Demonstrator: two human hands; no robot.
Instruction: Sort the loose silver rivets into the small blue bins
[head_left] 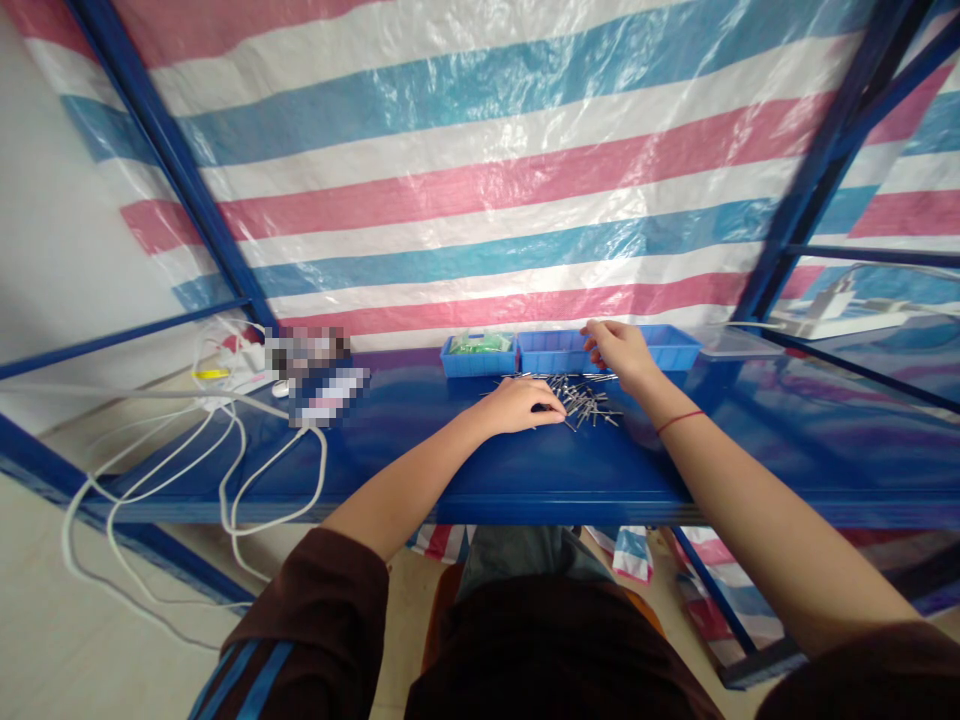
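Observation:
My left hand point(523, 405) rests low over the blue tabletop with thumb and fingertips pinched together. The pinch is at the near left edge of a loose pile of thin metal pins point(589, 398), which look like blind rivets. A pin seems to be at its fingertips. My right hand point(619, 350) is raised above the long blue bin point(551, 352) behind the pile. Its fingers are loosely bent and apart, and I see nothing between them. Part of that bin is hidden behind this hand.
A smaller blue bin point(480, 362) holding a green bag point(480, 343) adjoins the long bin's left end. A clear plastic tray point(739, 342) lies to the right. White cables point(240, 470) hang over the table's left side. Blue frame posts point(172, 160) stand before a striped sheet point(480, 180).

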